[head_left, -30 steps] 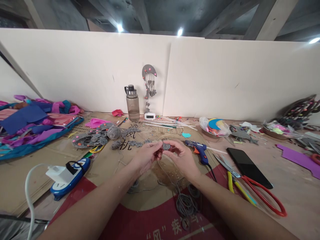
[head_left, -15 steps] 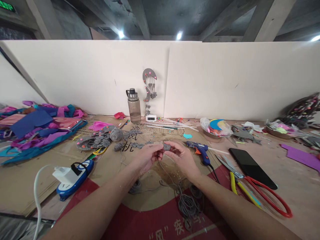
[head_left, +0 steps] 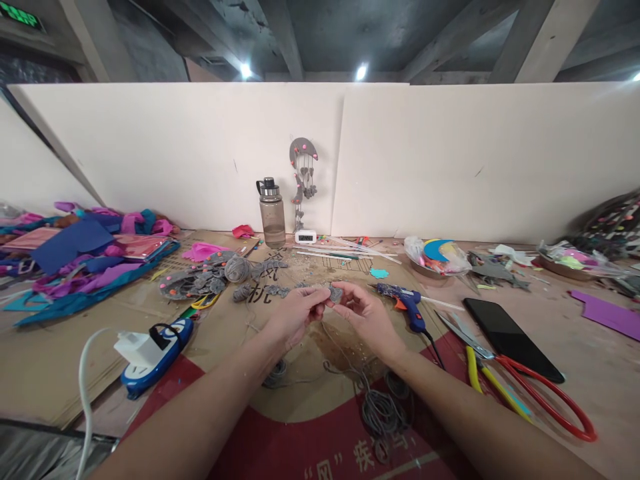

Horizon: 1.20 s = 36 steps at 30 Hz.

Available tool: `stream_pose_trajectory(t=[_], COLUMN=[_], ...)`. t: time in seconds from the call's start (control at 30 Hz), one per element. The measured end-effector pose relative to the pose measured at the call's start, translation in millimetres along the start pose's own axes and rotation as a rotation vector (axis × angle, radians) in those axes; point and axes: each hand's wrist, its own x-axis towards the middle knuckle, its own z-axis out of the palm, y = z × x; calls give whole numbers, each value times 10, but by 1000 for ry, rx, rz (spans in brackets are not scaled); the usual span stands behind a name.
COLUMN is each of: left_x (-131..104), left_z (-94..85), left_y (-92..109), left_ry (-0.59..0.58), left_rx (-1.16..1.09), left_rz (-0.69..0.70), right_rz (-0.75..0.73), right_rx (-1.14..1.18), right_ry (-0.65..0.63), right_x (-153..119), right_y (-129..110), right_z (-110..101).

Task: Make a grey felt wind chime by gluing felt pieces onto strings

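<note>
You've got a blk phone [head_left: 511, 339] at your 2 o'clock, wht digital clock [head_left: 305, 237] at 12, blue pwr strip [head_left: 159, 367] at 10.

the felt piece [head_left: 337, 295] and cord [head_left: 383, 413] are grey, the phone [head_left: 510, 339] black.

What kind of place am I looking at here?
Probably a craft workspace: a glue gun and red-handled scissors lie on the worktable, with a heap of colourful material at the left. Bare concrete beams overhead suggest an unfinished or industrial-style building.
</note>
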Motion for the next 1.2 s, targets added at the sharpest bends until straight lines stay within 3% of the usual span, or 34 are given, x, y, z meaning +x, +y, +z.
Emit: stream_pose_trajectory(t=[0.27, 0.4, 0.47, 0.6, 0.63, 0.7, 0.83, 0.97, 1.07, 1.2], left_x=[4, 42, 105, 274, 311, 367, 414, 403, 376, 359], left_z=[-20, -78, -194, -596, -701, -871, -971, -869, -789, -744], left_y=[-50, -64, -27, 122, 155, 191, 122, -12, -65, -84], left_ry=[-89, -93, -32, 254, 339, 397, 327, 132, 26, 19], left_rx=[15, 173, 364, 850, 917, 1003, 1188, 1440, 1588, 1670], left_rz=[-36, 3, 61, 276, 311, 302, 299, 426, 401, 365], right_rz=[3, 17, 15, -8, -10, 0, 18, 21, 6, -15], right_rx=[70, 92, 95, 115, 112, 71, -152, -411, -604, -750], right_ry=[-9, 9, 24, 26, 19, -3, -61, -143, -223, -330], right_x=[-11, -12, 16, 153, 204, 322, 606, 894, 1090, 1332], right_y=[-45, -118, -130, -122, -123, -133, -129, -33, 76, 208], right_z=[-18, -33, -52, -66, -57, -24, 73, 200, 309, 423])
